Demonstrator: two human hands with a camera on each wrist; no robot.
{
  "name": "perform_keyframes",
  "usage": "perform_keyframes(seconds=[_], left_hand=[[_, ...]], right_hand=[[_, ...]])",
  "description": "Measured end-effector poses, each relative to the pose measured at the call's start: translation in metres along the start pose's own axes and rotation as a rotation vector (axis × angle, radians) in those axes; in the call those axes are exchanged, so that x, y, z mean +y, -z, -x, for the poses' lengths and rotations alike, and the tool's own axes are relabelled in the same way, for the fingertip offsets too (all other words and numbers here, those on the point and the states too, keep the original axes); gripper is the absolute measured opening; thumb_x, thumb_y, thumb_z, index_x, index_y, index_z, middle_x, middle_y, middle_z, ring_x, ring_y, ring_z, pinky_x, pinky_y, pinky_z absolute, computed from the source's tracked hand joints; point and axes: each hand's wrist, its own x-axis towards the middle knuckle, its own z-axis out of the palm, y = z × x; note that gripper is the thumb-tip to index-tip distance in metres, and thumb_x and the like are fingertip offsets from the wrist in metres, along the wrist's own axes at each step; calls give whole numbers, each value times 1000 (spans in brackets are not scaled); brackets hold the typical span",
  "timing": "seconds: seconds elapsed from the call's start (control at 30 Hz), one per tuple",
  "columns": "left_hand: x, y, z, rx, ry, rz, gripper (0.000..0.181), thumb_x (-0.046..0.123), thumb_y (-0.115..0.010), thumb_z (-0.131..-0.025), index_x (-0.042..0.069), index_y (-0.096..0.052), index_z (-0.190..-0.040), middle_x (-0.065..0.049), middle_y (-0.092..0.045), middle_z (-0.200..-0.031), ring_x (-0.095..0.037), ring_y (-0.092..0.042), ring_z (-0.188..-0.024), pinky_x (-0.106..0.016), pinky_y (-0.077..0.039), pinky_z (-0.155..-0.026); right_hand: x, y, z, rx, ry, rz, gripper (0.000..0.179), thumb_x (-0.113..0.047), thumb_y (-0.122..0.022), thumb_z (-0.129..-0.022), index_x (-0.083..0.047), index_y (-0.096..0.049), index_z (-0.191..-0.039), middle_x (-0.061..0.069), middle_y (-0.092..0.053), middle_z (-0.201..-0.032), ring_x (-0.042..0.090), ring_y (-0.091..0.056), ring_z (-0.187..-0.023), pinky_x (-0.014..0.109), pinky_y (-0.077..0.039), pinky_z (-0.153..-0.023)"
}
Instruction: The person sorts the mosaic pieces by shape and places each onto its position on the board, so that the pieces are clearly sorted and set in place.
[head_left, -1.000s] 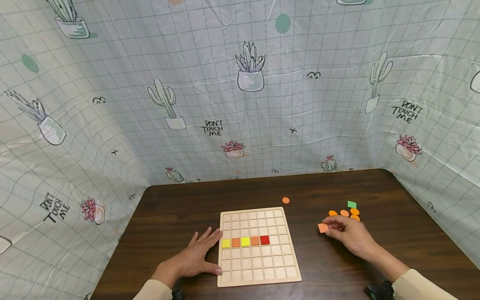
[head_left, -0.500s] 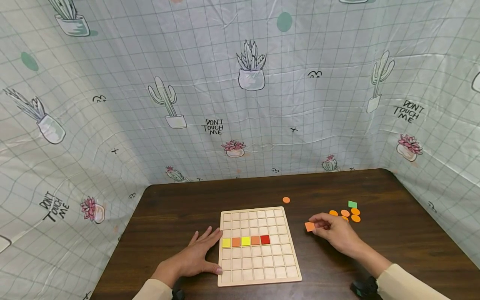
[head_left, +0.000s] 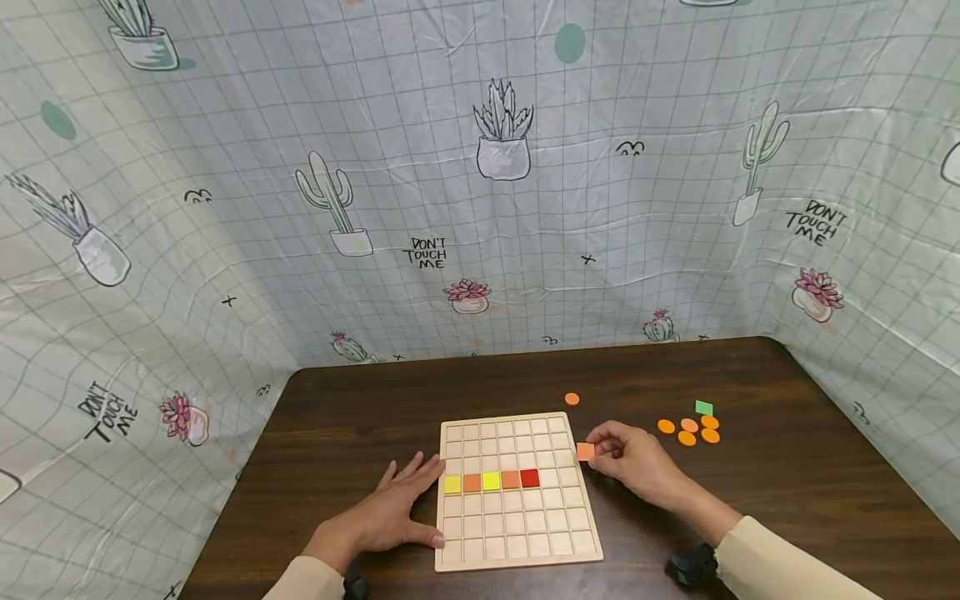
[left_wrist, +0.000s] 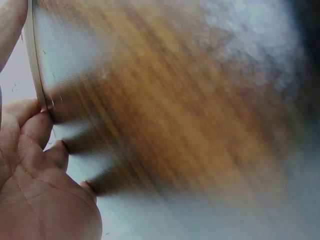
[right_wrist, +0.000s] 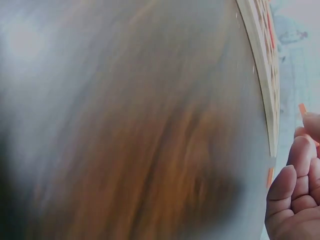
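A wooden grid board [head_left: 517, 527] lies on the dark table, with a row of square tiles partway up it: a yellow tile [head_left: 452, 484], an orange tile [head_left: 471, 483], another yellow tile [head_left: 491, 481], another orange tile [head_left: 510, 479] and a red tile [head_left: 530, 478]. My left hand [head_left: 386, 512] rests at the board's left edge, fingers spread, thumb and fingertips against the rim. Between thumb and fingers my right hand [head_left: 637, 467] pinches an orange square tile [head_left: 586, 452], which overlaps the board's right rim in the head view. In the right wrist view a sliver of this tile [right_wrist: 302, 108] shows above the thumb.
Right of the board lie several orange round discs [head_left: 687, 437] and a green square tile [head_left: 703, 407]. A single orange disc [head_left: 572, 399] sits behind the board's far right corner. A patterned curtain [head_left: 375, 167] surrounds the table [head_left: 360, 400] at the back and sides.
My right hand has carried the orange square tile leftward from beside the discs to the board's right edge, uncovering the discs. The left hand stays in place.
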Motion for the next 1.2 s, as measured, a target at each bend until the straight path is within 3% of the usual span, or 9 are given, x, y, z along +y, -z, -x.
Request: perform_keyframes(seconds=[0.33, 0.73, 1.2], left_hand=[[1, 1, 0, -1, 2, -1, 107, 53, -83, -86, 13, -27, -169, -9, -21, -177, -37, -7, -165, -69, 3, -129], [1, 2, 0, -2, -7, 6, 106, 51, -83, -87, 13, -28, -169, -9, -21, -176, -38, -7, -165, -68, 4, -129], [0, 1, 0, -9, -5, 9, 106, 51, -83, -88, 14, -27, -169, -8, -21, -177, -37, -7, -165, -68, 4, -129]], right_hand=[[-12, -20, -5, -69, 84, -31, 17, -6, -78, -93, -7, -73, -110, 1, -65, -91, 10, -56, -76, 22, -50, -64], [-16, -38, -5, -110, 100, -12, 16, -12, -82, -91, -8, -74, -105, -3, -67, -88, 7, -56, -74, 21, -50, -66], [-19, -44, -6, -122, 95, 35, 15, -10, -82, -90, -7, -76, -103, -3, -66, -88, 9, -53, -74, 22, -47, -66]])
